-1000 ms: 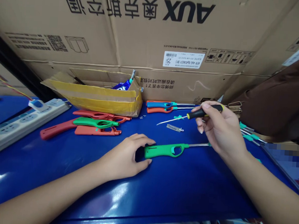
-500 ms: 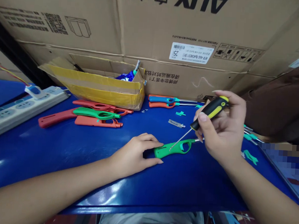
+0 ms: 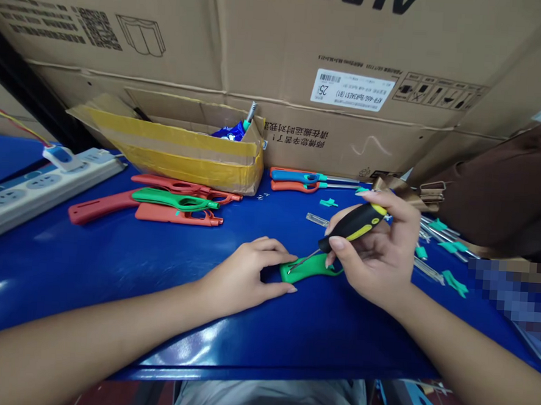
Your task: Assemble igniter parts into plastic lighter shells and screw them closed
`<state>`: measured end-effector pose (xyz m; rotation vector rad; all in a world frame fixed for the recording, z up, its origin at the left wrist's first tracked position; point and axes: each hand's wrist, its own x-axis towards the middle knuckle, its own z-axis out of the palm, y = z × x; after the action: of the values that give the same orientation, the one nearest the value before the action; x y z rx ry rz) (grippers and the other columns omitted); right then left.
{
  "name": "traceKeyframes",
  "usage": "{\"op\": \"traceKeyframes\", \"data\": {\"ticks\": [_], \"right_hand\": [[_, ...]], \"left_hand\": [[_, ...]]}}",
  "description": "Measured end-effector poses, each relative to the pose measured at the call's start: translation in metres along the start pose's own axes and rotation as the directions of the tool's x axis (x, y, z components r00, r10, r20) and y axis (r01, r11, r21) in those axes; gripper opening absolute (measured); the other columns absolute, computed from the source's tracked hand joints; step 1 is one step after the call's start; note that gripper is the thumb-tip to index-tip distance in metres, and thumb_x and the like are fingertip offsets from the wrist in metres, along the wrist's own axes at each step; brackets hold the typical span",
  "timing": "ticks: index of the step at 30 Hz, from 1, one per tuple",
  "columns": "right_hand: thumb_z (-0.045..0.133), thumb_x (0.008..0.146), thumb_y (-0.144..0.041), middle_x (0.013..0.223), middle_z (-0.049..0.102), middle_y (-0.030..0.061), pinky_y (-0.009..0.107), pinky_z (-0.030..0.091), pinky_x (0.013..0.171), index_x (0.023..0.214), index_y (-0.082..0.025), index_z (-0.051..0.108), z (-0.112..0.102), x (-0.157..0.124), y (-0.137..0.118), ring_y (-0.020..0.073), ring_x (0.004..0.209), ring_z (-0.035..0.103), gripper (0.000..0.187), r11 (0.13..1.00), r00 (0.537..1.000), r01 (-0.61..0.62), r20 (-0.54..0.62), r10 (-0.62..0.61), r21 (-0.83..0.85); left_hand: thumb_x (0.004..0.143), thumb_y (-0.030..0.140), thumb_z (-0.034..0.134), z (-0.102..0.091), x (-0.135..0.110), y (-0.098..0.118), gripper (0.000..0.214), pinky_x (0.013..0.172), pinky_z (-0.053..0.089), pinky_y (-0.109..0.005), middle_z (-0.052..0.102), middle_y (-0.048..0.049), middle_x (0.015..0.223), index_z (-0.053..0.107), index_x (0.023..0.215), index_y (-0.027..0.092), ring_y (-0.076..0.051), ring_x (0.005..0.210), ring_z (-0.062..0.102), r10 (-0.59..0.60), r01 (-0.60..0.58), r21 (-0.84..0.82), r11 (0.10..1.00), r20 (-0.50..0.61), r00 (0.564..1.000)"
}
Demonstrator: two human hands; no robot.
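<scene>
My left hand [image 3: 248, 274] pinches the handle end of a green long-nosed lighter [image 3: 310, 270] between thumb and fingers, holding it flat on the blue table. In my right hand [image 3: 382, 252] is a black and yellow screwdriver [image 3: 356, 227], gripped by its handle. Its thin shaft slants down to the left, and the tip is at the lighter's handle close to my left fingertips. My right hand hides the lighter's front part. Just beyond lies a clear plastic piece [image 3: 316, 220], partly covered by the screwdriver hand.
A taped cardboard box [image 3: 186, 154] stands at the back. Red and green lighter shells [image 3: 179, 200] lie before it; blue and orange lighters [image 3: 299, 181] lie right of it. A power strip [image 3: 42, 182] is at left. Metal rods and teal pieces [image 3: 451, 244] lie at right, near a brown sleeve [image 3: 505, 186].
My right hand has moved left and down, taking the screwdriver tip from the middle of the lighter's handle towards its end. My left hand has kept its hold.
</scene>
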<state>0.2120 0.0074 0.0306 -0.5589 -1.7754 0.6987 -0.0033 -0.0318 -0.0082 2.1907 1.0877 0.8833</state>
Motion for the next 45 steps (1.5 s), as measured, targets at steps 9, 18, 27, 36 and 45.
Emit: {"op": "traceKeyframes", "data": {"ticks": [9,18,27,36,45], "right_hand": [[0.073,0.088,-0.03,0.094,0.063,0.0033,0.036,0.059,0.049,0.125,-0.038,0.042,-0.001,-0.002,-0.002,0.0214,0.066,0.068,0.05,0.998,0.999,-0.039,0.035,0.04,-0.043],[0.072,0.087,-0.021,0.096,0.063,0.0035,0.033,0.061,0.049,0.128,-0.038,0.043,0.0,-0.002,-0.003,0.0198,0.069,0.068,0.054,0.998,0.998,0.033,0.061,-0.029,-0.062],[0.073,0.086,-0.019,0.104,0.066,0.0048,0.036,0.064,0.057,0.14,-0.039,0.043,-0.003,-0.003,-0.002,0.0221,0.078,0.07,0.065,0.997,0.991,0.036,0.127,-0.027,-0.067],[0.072,0.089,-0.024,0.135,0.063,0.0073,0.036,0.064,0.072,0.147,-0.038,0.044,-0.006,0.015,-0.021,0.0244,0.097,0.071,0.066,0.912,0.937,0.208,0.34,-0.082,-0.354],[0.058,0.098,-0.024,0.134,0.064,0.0075,0.032,0.063,0.07,0.153,-0.035,0.037,-0.003,0.027,-0.032,0.0199,0.091,0.072,0.06,0.954,0.885,0.053,0.456,0.092,-0.295]], "left_hand": [[0.081,0.029,0.083,-0.002,-0.001,0.002,0.04,0.094,0.055,-0.035,0.072,-0.0061,0.106,0.074,0.118,0.019,-0.021,0.1,0.068,-0.022,0.022,-0.02,1.0,0.002,1.0],[0.08,0.028,0.084,-0.002,0.001,0.003,0.038,0.093,0.055,-0.034,0.072,-0.0052,0.105,0.074,0.117,0.02,-0.021,0.099,0.068,-0.036,0.037,-0.035,0.999,0.006,0.999],[0.08,0.03,0.083,-0.001,0.0,0.003,0.038,0.094,0.055,-0.036,0.073,-0.0057,0.105,0.075,0.116,0.02,-0.022,0.099,0.069,-0.036,0.036,-0.028,0.999,0.004,0.999],[0.079,0.029,0.085,0.0,0.001,0.001,0.035,0.092,0.056,-0.036,0.074,-0.0055,0.102,0.076,0.111,0.02,-0.022,0.096,0.07,-0.008,0.008,-0.005,1.0,-0.027,1.0],[0.079,0.028,0.085,0.001,0.0,0.0,0.036,0.094,0.056,-0.037,0.074,-0.0061,0.104,0.075,0.112,0.018,-0.023,0.099,0.069,0.003,-0.004,-0.013,1.0,-0.028,1.0]]}}
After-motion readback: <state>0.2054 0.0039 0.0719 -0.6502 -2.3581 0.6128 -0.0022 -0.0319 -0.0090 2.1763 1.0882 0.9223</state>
